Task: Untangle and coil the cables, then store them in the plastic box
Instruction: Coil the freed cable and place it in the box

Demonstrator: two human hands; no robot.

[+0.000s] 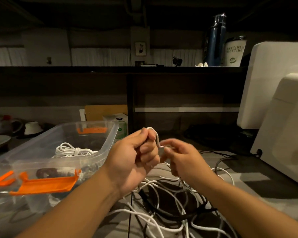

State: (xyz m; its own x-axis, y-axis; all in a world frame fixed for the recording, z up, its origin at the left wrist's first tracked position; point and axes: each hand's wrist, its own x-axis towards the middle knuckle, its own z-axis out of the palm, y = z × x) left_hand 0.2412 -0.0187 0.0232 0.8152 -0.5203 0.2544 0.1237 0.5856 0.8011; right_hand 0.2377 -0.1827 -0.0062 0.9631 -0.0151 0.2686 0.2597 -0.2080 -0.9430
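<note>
Tangle (169, 208): white and black cables, looped through one another, on the desk (258, 186) at its near edge, between the two forearms.
Lid (45, 185): clear with orange clips, at the near left, against the box's near wall.
Left hand (136, 157): closed in a fist round a white cable (155, 134). One bend of it rises above the knuckles and the rest drops into the tangle.
Right hand (184, 160): motion-blurred, just beside the left. Its fingertips appear to pinch the same cable close to the fist.
Box (110, 138): clear plastic, open, on the left of the desk, near the left hand.
Coil (70, 150): one white cable, already wound, lies inside the box. A dark bundle lies near the box's front wall; its kind is unclear.
Handling: judged light, limp and smooth-jacketed. A cable will sag, spring out of a loose coil, and snag where it crosses others.
Grip: take hold near a free end or plug and feed the slack through the other hand. Pulling mid-length would probably tighten the knots.
Monitor (265, 79): white back, at the desk's right edge.
Shelf: a dark bottle (215, 42) and a printed cup (235, 52) stand at the far right, well apart from the work.
</note>
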